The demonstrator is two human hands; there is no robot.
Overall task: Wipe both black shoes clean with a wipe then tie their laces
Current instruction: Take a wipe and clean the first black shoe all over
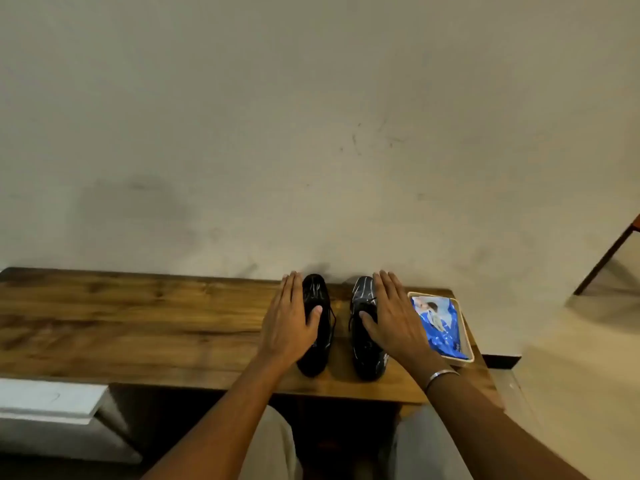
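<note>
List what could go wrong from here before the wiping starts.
1. The left shoe and right shoe lie near the table's front edge; the left hand or right hand could push one off.
2. Loose laces may snag while wiping.
3. The tray of wipes sits at the table's right end, easily knocked.

left black shoe | right black shoe | upright, side by side (laces loose) | blue wipe pack beside right shoe
</note>
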